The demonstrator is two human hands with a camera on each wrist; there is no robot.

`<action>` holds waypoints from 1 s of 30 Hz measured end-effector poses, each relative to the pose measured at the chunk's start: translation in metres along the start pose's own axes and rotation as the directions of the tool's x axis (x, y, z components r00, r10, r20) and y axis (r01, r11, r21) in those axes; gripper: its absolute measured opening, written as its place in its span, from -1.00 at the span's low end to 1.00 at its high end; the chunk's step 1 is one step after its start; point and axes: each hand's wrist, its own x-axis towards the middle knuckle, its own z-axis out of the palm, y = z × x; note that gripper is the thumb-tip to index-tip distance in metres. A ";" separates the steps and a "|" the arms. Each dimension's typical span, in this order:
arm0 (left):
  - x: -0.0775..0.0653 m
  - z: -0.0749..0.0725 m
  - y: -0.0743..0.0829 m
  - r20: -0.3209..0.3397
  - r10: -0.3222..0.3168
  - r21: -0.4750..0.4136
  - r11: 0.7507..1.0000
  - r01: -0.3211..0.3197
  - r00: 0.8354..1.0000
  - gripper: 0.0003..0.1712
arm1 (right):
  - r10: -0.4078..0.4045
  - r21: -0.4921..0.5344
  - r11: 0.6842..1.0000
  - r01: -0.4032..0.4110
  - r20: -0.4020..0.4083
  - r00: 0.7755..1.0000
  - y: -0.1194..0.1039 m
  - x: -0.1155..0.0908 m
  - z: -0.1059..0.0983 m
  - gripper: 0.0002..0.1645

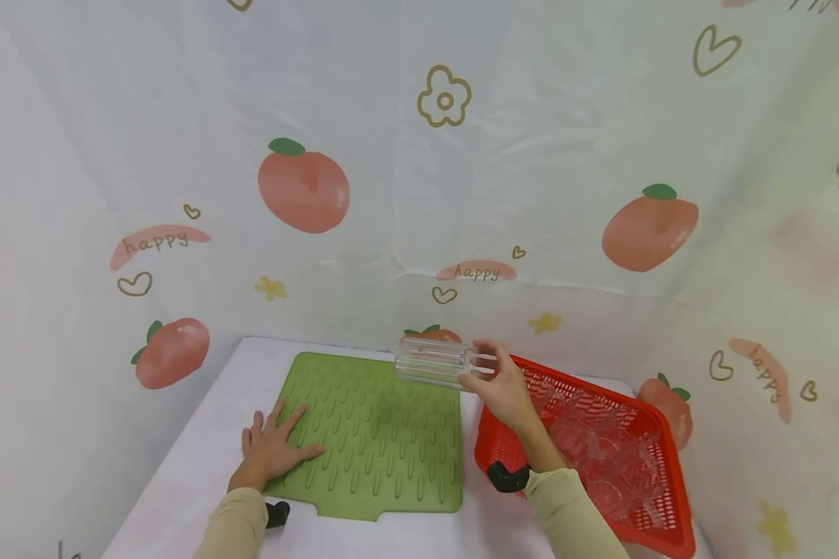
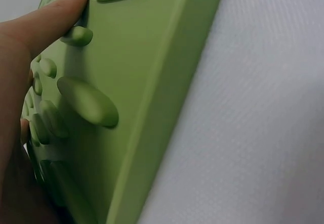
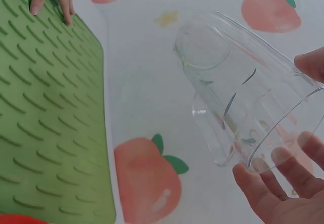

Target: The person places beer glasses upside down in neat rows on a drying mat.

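Observation:
My right hand (image 1: 506, 388) holds a clear, ribbed drinking cup (image 1: 429, 361) by its rim end, thumb and fingers spread round it. The cup lies nearly level in the air over the far right part of a green drying mat (image 1: 370, 435), its base pointing left. In the right wrist view a see-through handle (image 3: 205, 133) juts from the side of the cup. Fingers spread, my left hand (image 1: 271, 450) rests on the left edge of the mat. Its thumb (image 2: 55, 14) touches the raised bumps in the left wrist view.
On the right stands a red plastic basket (image 1: 674, 473) with perforated walls, holding several clear cups (image 1: 611, 458). A white cloth (image 1: 189, 458) covers the table. Behind and at both sides hangs a pale curtain (image 1: 391, 194) printed with fruit.

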 end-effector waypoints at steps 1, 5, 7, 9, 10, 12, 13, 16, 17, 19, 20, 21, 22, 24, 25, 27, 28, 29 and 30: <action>0.000 -0.001 0.000 0.007 -0.006 0.002 1.000 0.006 1.000 0.23 | 0.000 0.012 1.000 0.000 0.000 1.000 0.000 0.000 0.001 -0.24; 0.001 -0.002 0.001 0.035 -0.018 0.032 0.999 0.016 0.999 0.22 | -0.001 0.052 0.999 0.000 0.009 1.000 0.000 0.002 0.007 -0.25; 0.001 -0.002 0.001 0.042 -0.020 0.043 0.999 0.018 0.999 0.22 | 0.002 0.071 0.997 -0.002 0.007 1.000 0.001 0.004 0.010 -0.26; 0.001 -0.001 0.001 0.044 -0.018 0.038 0.999 0.016 0.999 0.22 | 0.001 0.082 0.997 -0.001 0.002 1.000 0.001 0.005 0.014 -0.28; 0.001 -0.001 0.002 0.042 -0.017 0.037 0.999 0.015 0.999 0.22 | 0.000 0.089 0.996 0.000 0.001 1.000 0.001 0.006 0.016 -0.28; 0.001 -0.001 0.002 0.043 -0.019 0.037 0.999 0.018 0.999 0.22 | -0.007 0.102 0.995 0.007 0.004 1.000 0.001 0.008 0.021 -0.28; 0.000 -0.002 0.002 0.042 -0.020 0.037 0.999 0.019 0.999 0.21 | -0.010 0.105 0.994 0.009 0.006 1.000 0.001 0.008 0.023 -0.28; 0.000 -0.003 0.003 0.044 -0.025 0.042 0.999 0.023 0.999 0.21 | -0.028 0.121 0.992 0.027 0.013 1.000 0.000 0.011 0.030 -0.26; -0.001 -0.003 0.004 0.046 -0.026 0.044 0.999 0.024 0.999 0.21 | -0.034 0.124 0.992 0.032 0.011 0.999 0.000 0.011 0.032 -0.25; -0.001 -0.004 0.003 0.046 -0.026 0.047 0.999 0.023 0.999 0.21 | -0.040 0.135 0.990 0.038 0.009 0.999 0.001 0.012 0.037 -0.26; -0.002 -0.004 0.003 0.044 -0.025 0.049 0.999 0.023 0.999 0.21 | -0.041 0.140 0.989 0.039 0.011 0.999 0.002 0.012 0.039 -0.27; -0.002 -0.005 0.003 0.041 -0.025 0.048 0.999 0.023 0.999 0.21 | -0.041 0.145 0.989 0.039 0.012 0.999 0.004 0.012 0.041 -0.28; -0.002 -0.005 0.003 0.040 -0.026 0.050 0.998 0.024 0.999 0.21 | -0.043 0.150 0.988 0.041 0.012 0.999 0.005 0.013 0.043 -0.29; -0.002 -0.005 0.002 0.032 -0.022 0.047 0.999 0.021 0.999 0.21 | -0.044 0.162 0.986 0.041 0.012 0.999 0.007 0.013 0.047 -0.29; -0.002 -0.005 0.002 0.025 -0.018 0.045 0.999 0.017 1.000 0.21 | -0.043 0.165 0.985 0.041 0.009 0.999 0.009 0.013 0.049 -0.29; -0.001 -0.002 -0.001 0.001 -0.004 0.037 0.999 0.004 1.000 0.21 | -0.038 0.172 0.984 0.038 -0.003 0.999 0.012 0.013 0.052 -0.30; 0.000 0.000 -0.002 -0.013 0.006 0.037 0.999 -0.006 1.000 0.21 | -0.036 0.175 0.984 0.037 -0.008 0.999 0.013 0.013 0.054 -0.30; 0.001 0.003 -0.004 -0.029 0.016 0.033 0.999 -0.015 0.999 0.21 | -0.029 0.180 0.983 0.031 -0.014 0.999 0.014 0.013 0.056 -0.30; 0.002 0.004 -0.005 -0.038 0.022 0.034 0.999 -0.021 0.999 0.21 | -0.023 0.182 0.983 0.027 -0.021 1.000 0.015 0.013 0.059 -0.31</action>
